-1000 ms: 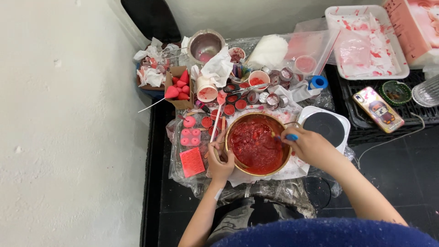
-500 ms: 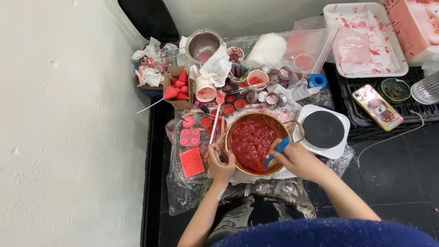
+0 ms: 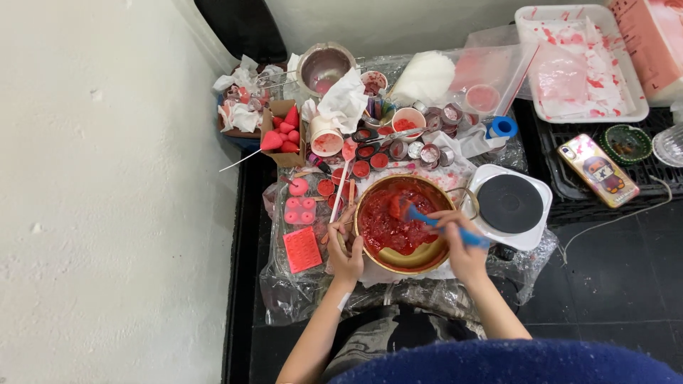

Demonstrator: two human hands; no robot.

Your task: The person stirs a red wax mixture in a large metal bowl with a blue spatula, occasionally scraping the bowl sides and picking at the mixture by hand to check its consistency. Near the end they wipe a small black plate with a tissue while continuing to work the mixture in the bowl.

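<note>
Far left, a white wall (image 3: 92,192) is seen, then a small cardboard box (image 3: 274,135) stuffed with red strawberry-shaped pieces (image 3: 283,132). Just below that, a pink mould (image 3: 298,211) and a flat red square mould (image 3: 302,249) are laid on crinkly clear plastic sheeting (image 3: 284,291) that covers the tabletop.

Next over, the left hand (image 3: 346,257) is found closed on the left rim of the gold bowl (image 3: 409,262), thumb hooked over the edge, so the bowl is being steadied and looks slightly tilted. The bowl sits near the front middle of the tabletop and is partly filled with chunky red stuff (image 3: 384,224), which is heaped toward the left and far side while bare gold shows at the near side.

The blue spatula (image 3: 435,223) is gripped in the right hand (image 3: 462,245), fingers wrapped tight round the handle, with the blade end dug into the red mix.

Behind the bowl, a mess of little round red-filled tins (image 3: 370,160) and a white cup (image 3: 408,121) is scattered about. Right beside the bowl, a white hot plate with a black round top (image 3: 509,204) is parked. Further right, a phone in a colourful case (image 3: 597,169) is left on black crate-like grating, and a white tray (image 3: 580,60) smeared red is seen at the back.
</note>
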